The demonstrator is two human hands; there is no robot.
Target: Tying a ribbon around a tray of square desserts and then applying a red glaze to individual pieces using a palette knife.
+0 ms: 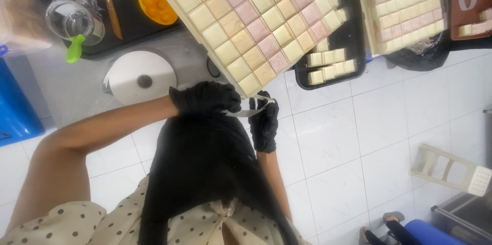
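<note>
Both my hands wear black gloves and meet at the near corner of a large board of square cream, pink and tan blocks (251,19). My left hand (205,96) pinches one end of a thin white strip (249,113). My right hand (264,122) grips the other end, just below the board's corner. The strip runs taut between them. A white roll (142,77) lies on the grey counter to the left of my left hand. A black apron over a dotted top fills the bottom of the view.
A black tray (353,45) of small cream bars sits right of the board, then a box of stacked bars (405,9) and a brown mould (471,4). Back left: a glass jar (77,19), green scoop (76,50), orange mould (156,7), knife (113,14). White tiled floor and a stool (451,168) lie below.
</note>
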